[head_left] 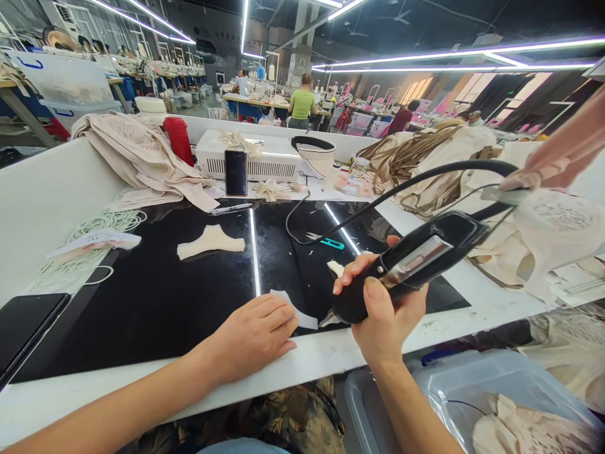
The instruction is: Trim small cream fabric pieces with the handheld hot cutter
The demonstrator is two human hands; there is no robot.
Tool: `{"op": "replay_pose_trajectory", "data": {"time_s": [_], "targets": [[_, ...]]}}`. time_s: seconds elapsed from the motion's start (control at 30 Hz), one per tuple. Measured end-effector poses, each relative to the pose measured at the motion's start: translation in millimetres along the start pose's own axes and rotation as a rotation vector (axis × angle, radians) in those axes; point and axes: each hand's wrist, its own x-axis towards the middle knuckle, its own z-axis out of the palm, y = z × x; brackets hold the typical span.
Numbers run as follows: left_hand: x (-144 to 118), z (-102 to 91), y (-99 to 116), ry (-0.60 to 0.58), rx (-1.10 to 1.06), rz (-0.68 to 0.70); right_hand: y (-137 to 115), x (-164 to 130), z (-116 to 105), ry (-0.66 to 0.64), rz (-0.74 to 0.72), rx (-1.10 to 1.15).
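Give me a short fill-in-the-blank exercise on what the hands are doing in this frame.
1. The right hand grips a black corded ____ tool.
2. The left hand lies flat, pressing a pale fabric piece onto the ____ mat.
3. The phone leans upright against the ____ box.
4. The small scissors on the mat have ____ handles.

Missing words: handheld; black; white; teal
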Motion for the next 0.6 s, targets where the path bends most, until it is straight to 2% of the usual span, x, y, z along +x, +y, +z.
{"op": "replay_pose_trajectory", "data": {"time_s": [0.27,0.47,0.6], "targets": [[12.2,1.9,6.1,-0.071,0.006,0.063,3.6,-3.1,-0.1,-0.009,0.003,0.005],[21.5,8.3,10.7,-0.104,0.017,0.038,1.6,-3.7,0.2,0.003,0.02,0.0],[21.9,11.2,13.3,-0.081,0.001,0.025,2.4,-4.8,-0.4,0.006,0.021,-0.008]]}}
